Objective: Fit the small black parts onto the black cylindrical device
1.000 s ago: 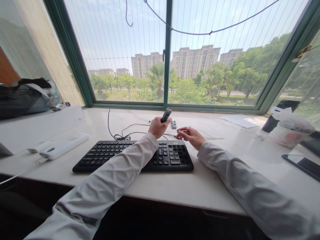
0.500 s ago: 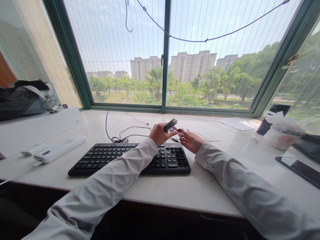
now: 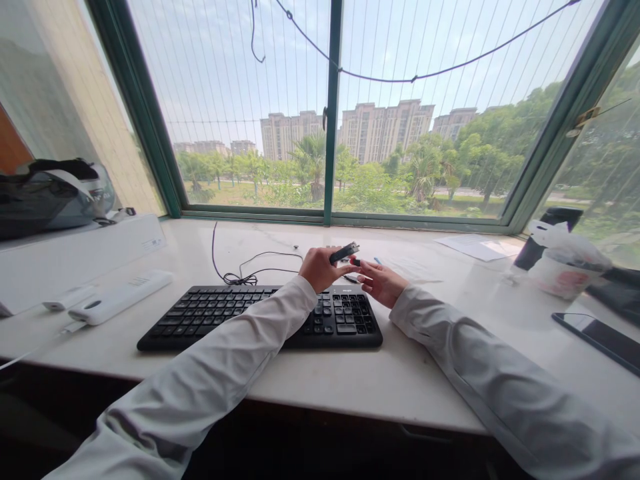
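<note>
Above the right end of a black keyboard (image 3: pixel 200 312), both hands meet. My left hand (image 3: pixel 319 268) is closed around a dark grey tool (image 3: pixel 343 253) whose pale, split-looking end points up to the right. A small red tip (image 3: pixel 353 259) shows by the left fingers; I cannot tell what it belongs to. Pinched in the fingertips of my right hand (image 3: pixel 384 284) is a small black piece (image 3: pixel 357 262) that looks like a keycap, touching or almost touching the red tip. Part of the keyboard is hidden under the left forearm.
Behind the keyboard lies a coiled black cable (image 3: pixel 240 279). White devices (image 3: pixel 120 297) and a helmet (image 3: pixel 55 193) on a white box (image 3: pixel 145 240) are at left. On the right are a phone (image 3: pixel 600 337), a bagged tub (image 3: pixel 567 267) and paper (image 3: pixel 473 247).
The grey tool has tipped lower toward the right. My right hand's small black piece has shifted slightly left, closer to the left fingers, and the red tip shows more clearly.
</note>
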A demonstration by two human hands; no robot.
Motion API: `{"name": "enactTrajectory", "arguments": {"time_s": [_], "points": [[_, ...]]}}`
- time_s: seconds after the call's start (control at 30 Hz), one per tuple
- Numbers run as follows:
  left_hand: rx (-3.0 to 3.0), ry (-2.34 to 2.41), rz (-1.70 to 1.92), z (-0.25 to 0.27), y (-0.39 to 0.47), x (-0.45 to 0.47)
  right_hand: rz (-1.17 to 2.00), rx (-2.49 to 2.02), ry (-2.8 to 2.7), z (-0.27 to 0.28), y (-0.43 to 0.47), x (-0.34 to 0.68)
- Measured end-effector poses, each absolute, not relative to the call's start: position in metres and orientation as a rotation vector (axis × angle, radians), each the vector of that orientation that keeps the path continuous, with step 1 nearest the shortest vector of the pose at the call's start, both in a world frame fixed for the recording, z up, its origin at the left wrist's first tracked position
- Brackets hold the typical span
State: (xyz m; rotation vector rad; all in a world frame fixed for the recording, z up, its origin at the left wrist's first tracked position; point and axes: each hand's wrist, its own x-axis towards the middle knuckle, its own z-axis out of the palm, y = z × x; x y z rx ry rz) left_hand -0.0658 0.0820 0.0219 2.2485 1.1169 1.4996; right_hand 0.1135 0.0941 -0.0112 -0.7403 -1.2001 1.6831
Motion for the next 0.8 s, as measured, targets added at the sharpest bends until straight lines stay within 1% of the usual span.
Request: {"name": "enactTrajectory", "arguments": {"time_s": [0.2, 0.37, 0.5, 0.67, 0.8], "points": [[2.271, 1.084, 1.498, 0.0205, 0.0776, -0.0645, 1.690, -0.750, -1.182, -0.0098, 0.0928, 0.1126], [2.473, 1.080, 1.423, 0.0151, 0.0789, -0.0632, 1.619, -0.732, -1.164, -0.0082, 0.0944, 0.1119], [2.562, 1.157, 1.371, 0.0119, 0.0826, -0.0643, 1.575, -0.738, -1.143, -0.0074, 0.0950, 0.1113], [2.579, 1.290, 1.398, 0.0141, 0.0846, -0.0662, 1.567, -0.710, -1.181, -0.0057, 0.0934, 0.1112], [2.589, 1.306, 1.418, 0.0167, 0.0849, -0.0666, 1.537, -0.729, -1.209, -0.0052, 0.0934, 0.1116]]}}
